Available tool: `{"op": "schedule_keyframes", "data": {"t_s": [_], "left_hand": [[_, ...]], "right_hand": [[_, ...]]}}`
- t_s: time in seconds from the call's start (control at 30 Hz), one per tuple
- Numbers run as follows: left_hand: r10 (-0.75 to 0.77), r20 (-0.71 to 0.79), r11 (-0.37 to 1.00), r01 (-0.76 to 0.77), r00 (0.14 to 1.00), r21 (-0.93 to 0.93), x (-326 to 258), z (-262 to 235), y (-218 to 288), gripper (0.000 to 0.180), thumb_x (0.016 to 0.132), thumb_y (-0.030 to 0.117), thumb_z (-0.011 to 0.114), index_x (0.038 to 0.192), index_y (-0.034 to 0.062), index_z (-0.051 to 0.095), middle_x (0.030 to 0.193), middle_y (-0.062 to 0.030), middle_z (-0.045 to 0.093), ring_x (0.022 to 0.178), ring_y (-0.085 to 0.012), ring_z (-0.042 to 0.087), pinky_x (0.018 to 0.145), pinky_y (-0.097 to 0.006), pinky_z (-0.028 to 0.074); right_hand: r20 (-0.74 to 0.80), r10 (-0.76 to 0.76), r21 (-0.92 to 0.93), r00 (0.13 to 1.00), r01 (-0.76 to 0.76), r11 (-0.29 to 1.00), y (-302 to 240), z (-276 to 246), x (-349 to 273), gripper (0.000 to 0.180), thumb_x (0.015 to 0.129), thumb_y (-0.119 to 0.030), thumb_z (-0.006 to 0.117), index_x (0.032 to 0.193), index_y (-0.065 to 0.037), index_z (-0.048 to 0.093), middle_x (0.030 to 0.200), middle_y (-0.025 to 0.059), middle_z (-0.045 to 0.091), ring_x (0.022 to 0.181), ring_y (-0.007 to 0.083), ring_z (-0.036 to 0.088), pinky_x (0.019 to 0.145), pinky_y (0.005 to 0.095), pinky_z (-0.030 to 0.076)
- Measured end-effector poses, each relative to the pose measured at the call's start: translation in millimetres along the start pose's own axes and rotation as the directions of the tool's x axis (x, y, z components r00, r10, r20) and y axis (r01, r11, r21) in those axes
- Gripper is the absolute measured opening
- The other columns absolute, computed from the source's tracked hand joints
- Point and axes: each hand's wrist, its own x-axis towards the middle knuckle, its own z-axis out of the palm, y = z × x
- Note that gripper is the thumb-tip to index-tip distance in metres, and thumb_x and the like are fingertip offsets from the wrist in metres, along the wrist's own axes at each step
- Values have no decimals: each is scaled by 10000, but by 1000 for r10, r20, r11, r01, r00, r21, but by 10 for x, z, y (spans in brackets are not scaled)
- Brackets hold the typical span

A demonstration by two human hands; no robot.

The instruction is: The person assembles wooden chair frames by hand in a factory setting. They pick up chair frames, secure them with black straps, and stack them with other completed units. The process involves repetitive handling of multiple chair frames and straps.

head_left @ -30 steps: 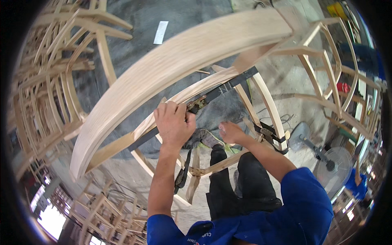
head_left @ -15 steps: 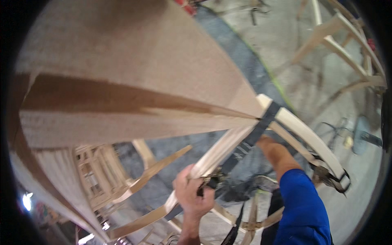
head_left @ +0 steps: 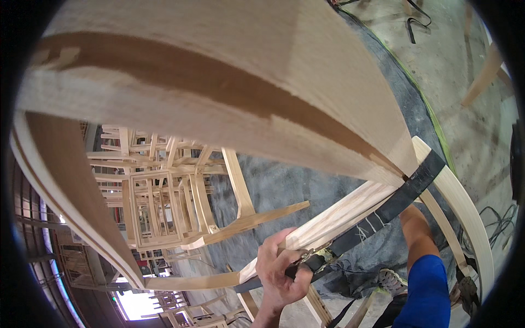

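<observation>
A large pale wooden piece with a broad panel [head_left: 339, 71] and a long groove fills the upper view. Its near corner meets a light wooden rail [head_left: 339, 216]. Around the frame runs a dark strap [head_left: 366, 229] with pale marks on it. My left hand [head_left: 281, 270] is closed at the rail's lower end, fingers curled around a metal ratchet buckle [head_left: 313, 259] on the strap. From the lower right, my right arm in a blue sleeve reaches behind the strap. My right hand is hidden there by the strap and rail.
Several unfinished wooden chair frames [head_left: 158, 191] stand stacked at the left. A grey mat [head_left: 262, 180] with a green edge covers part of the concrete floor [head_left: 437, 60]. Black cords [head_left: 497, 224] lie at the right; a shoe [head_left: 392, 281] shows below.
The view has shifted, so the wooden piece and strap sit farther right and more chair frames show at left. My left hand stays at the buckle; my right arm remains behind the strap.
</observation>
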Motion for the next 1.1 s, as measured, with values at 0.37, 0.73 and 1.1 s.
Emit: {"op": "schedule_keyframes", "data": {"t_s": [0.37, 0.73, 1.1], "left_hand": [[71, -66, 997, -71, 995, 10, 131, -128, 109, 218, 629, 106, 641, 843, 65, 637, 1177, -166, 660, 1012, -353, 633, 864, -434, 462], [38, -35, 995, -41, 999, -89, 69, -277, 58, 199, 679, 199, 664, 816, 56, 638, 1241, -190, 610, 1117, -389, 579, 957, -513, 418], [-21, 25, 993, 24, 999, -115, 36, -345, 39, 201, 711, 225, 646, 826, 60, 639, 1237, -183, 604, 1159, -386, 553, 987, -510, 400]], "right_hand": [[-266, -260, 408, 928, 353, 842, -955, 903, -1922, 314, 830, -267, 679, 1109, -122, 688, 972, 127, 702, 876, 303, 694, 818, 417, 558], [-197, -536, 750, 821, 478, 457, -1105, -1753, -4845, 308, 942, -110, 635, 1249, -106, 664, 1003, 71, 702, 948, 260, 661, 824, 349, 509], [-281, 101, 867, 954, 297, -400, -919, -3134, -5713, 366, 1085, -402, 464, 1026, -52, 556, 742, 56, 565, 587, 108, 522, 540, 260, 461]]}}
